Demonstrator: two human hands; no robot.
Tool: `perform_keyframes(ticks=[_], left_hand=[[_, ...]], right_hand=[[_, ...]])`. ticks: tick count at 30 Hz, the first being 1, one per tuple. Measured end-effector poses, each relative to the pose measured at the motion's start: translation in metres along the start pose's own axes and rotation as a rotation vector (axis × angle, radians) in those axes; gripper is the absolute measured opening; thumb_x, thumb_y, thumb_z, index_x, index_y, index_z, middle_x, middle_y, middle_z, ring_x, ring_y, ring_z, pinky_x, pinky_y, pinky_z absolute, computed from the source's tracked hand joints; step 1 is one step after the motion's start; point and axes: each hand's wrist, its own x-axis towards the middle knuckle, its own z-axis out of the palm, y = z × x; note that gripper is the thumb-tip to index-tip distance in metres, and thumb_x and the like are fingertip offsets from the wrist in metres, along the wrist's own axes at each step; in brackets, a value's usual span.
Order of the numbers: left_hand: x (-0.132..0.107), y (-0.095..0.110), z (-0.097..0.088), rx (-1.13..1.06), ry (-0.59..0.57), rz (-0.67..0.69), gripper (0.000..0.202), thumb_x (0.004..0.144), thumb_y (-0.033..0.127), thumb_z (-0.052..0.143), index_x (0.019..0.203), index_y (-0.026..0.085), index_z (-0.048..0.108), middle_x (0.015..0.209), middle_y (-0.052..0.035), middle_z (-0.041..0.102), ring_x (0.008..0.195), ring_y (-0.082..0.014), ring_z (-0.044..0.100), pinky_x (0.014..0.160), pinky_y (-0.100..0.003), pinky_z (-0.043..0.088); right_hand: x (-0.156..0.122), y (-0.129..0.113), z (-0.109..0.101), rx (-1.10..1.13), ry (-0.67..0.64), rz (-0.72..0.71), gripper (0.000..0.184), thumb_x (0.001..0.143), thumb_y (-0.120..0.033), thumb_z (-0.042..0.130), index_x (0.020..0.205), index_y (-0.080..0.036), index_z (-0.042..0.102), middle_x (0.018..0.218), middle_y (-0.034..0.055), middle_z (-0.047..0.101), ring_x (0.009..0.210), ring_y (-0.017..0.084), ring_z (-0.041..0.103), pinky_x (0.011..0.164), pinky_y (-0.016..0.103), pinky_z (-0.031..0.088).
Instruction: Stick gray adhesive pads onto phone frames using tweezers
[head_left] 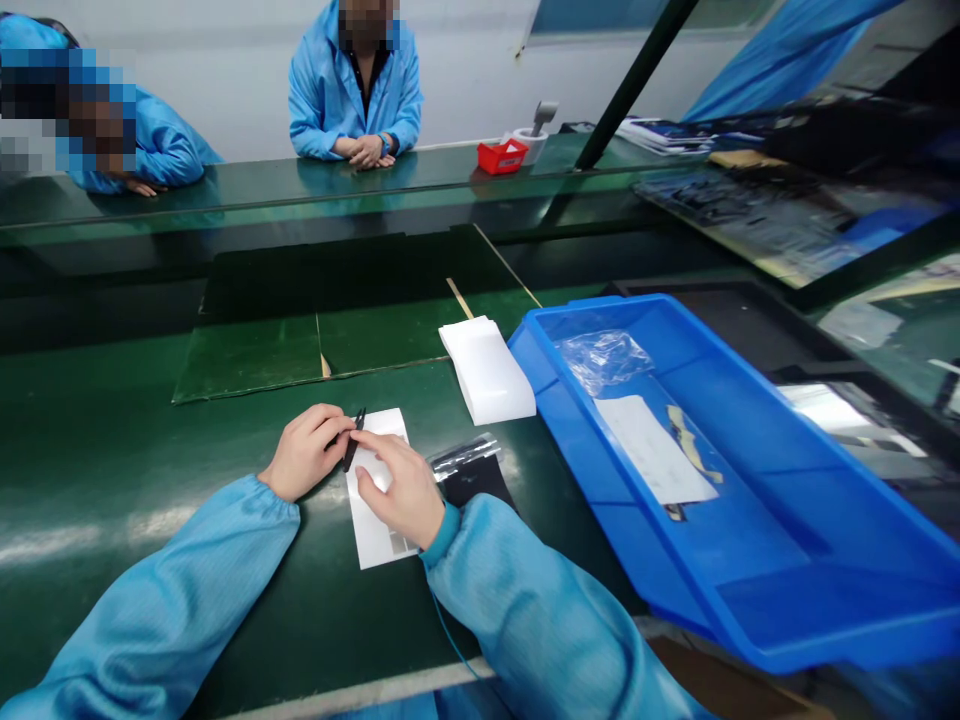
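Observation:
My left hand (pixel 311 450) is closed, its fingertips pinching a small narrow black part (pixel 351 455) that stands over a white sheet (pixel 373 530). I cannot make out what kind of part it is. From the other side comes my right hand (pixel 405 490); its index fingertip touches the part near the left fingertips, while its thumb stays apart from the index finger. The sheet lies on the green table, partly hidden under my right hand. Beside my right wrist lie a black flat piece (pixel 480 482) and a clear plastic strip (pixel 465 455).
A stack of white sheets (pixel 491 375) lies beyond my right hand. To the right stands a large blue tray (pixel 757 530) with a plastic bag (pixel 604 360) and white paper (pixel 652 450). Two people in blue coats lean at the far bench, near a red box (pixel 502 156).

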Motion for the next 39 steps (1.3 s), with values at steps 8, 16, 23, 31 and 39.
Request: perform_keyframes(ticks=[8,16,23,31,39], left_hand=[[0.001,0.000,-0.003,-0.021,-0.033,0.031,0.011,0.095,0.016,0.054,0.099,0.019,0.064,0.096,-0.0057,0.064,0.085,-0.0163,0.064,0.074,-0.027,0.054],[0.001,0.005,-0.006,-0.079,0.026,-0.026,0.006,0.094,0.015,0.057,0.098,0.018,0.061,0.092,-0.0040,0.064,0.081,-0.0134,0.062,0.070,-0.023,0.051],[0.002,0.007,-0.005,-0.131,-0.010,-0.020,0.008,0.093,0.012,0.056,0.097,0.018,0.060,0.093,-0.0038,0.063,0.082,-0.0132,0.061,0.072,-0.023,0.051],[0.001,0.005,-0.003,-0.011,-0.080,-0.070,0.013,0.096,0.018,0.050,0.098,0.017,0.063,0.087,-0.0042,0.064,0.080,-0.0154,0.062,0.072,-0.025,0.048],[-0.006,0.007,0.000,0.449,-0.257,-0.251,0.026,0.096,0.034,0.053,0.075,0.021,0.062,0.060,0.0016,0.064,0.051,-0.0172,0.057,0.052,-0.029,0.025]], right_hand=[[0.001,-0.002,-0.002,0.040,-0.021,0.005,0.049,0.082,-0.010,0.055,0.128,-0.025,0.057,0.121,0.0055,0.066,0.114,0.022,0.061,0.101,0.040,0.053],[0.000,-0.001,-0.001,0.101,-0.006,0.072,0.064,0.078,-0.011,0.058,0.140,-0.022,0.046,0.131,0.0100,0.058,0.105,0.022,0.063,0.096,0.041,0.056],[-0.001,0.007,0.005,0.102,-0.013,-0.003,0.058,0.080,-0.010,0.056,0.136,-0.023,0.052,0.138,0.0101,0.057,0.127,0.026,0.055,0.105,0.045,0.052],[-0.001,0.006,0.005,0.109,-0.017,0.018,0.057,0.080,-0.008,0.056,0.135,-0.023,0.053,0.135,0.0094,0.059,0.122,0.024,0.059,0.104,0.043,0.053],[0.000,0.005,0.004,0.110,-0.031,0.041,0.053,0.080,-0.007,0.055,0.130,-0.023,0.056,0.131,0.0089,0.061,0.121,0.023,0.059,0.105,0.042,0.052]])
